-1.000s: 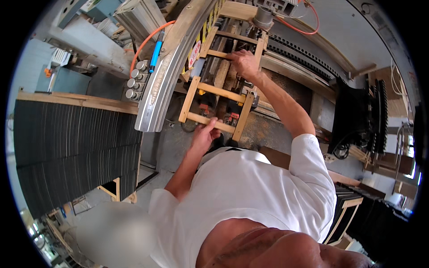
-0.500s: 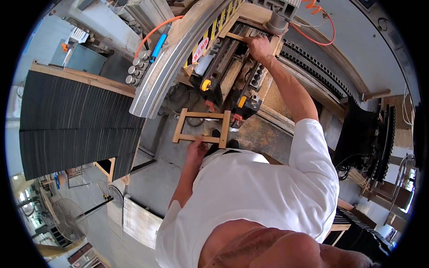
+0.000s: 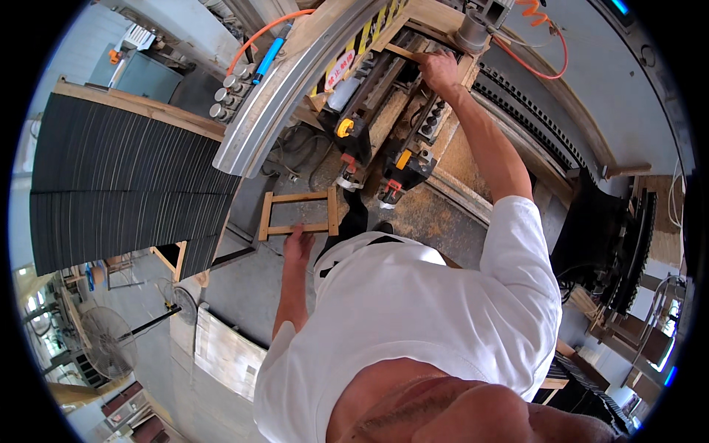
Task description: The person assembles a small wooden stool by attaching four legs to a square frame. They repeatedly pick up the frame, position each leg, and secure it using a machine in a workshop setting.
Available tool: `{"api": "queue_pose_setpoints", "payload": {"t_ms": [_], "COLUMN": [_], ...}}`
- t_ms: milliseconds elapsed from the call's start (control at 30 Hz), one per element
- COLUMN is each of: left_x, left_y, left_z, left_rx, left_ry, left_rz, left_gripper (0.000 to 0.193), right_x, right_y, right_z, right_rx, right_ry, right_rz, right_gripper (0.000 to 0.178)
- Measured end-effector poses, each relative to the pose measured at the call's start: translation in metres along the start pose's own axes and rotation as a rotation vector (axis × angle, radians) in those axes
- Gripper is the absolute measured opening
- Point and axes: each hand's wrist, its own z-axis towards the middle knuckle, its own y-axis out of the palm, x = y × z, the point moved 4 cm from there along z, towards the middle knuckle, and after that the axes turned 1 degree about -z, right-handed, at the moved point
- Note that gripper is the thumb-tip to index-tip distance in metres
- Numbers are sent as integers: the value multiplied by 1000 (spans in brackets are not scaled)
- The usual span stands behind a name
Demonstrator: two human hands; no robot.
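Observation:
My left hand (image 3: 298, 246) is closed on the near rail of a small rectangular wooden frame (image 3: 300, 197), which hangs over the floor to the left of my legs. The frame has two rails between two side bars. My right hand (image 3: 441, 71) reaches far forward over the machine (image 3: 405, 151), fingers closed at the end of a thin wooden strip (image 3: 401, 52). That strip lies across the far end of the machine bed. How far it runs under my fingers is hidden.
A curved metal guard (image 3: 255, 133) with yellow-black striping runs along the machine's left. Beyond it stands a large stack of black slats (image 3: 125, 184). Toothed black racks (image 3: 535, 122) lie right of the machine. Sawdust covers parts of the bed and floor. A fan (image 3: 107, 343) stands lower left.
My left hand has moved left with the wooden frame, away from the machine's front clamps. My right hand stays at the wooden strip. The view has shifted slightly.

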Motion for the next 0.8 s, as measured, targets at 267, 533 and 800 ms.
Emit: {"api": "queue_pose_setpoints", "payload": {"t_ms": [267,533,800], "left_x": [21,71,158], "left_y": [-31,-127,-306], "left_z": [-29,-93,-139], "left_rx": [15,246,522], "left_ry": [156,477,735], "left_rz": [28,131,38], "left_gripper": [26,32,32], "right_x": [6,-32,-151], "right_y": [0,-19,-112], "right_z": [-8,-1,-44], "right_rx": [111,-174,391], "right_ry": [-41,118,150], "right_rz": [-11,-143,428], "right_gripper": [32,35,33]}}
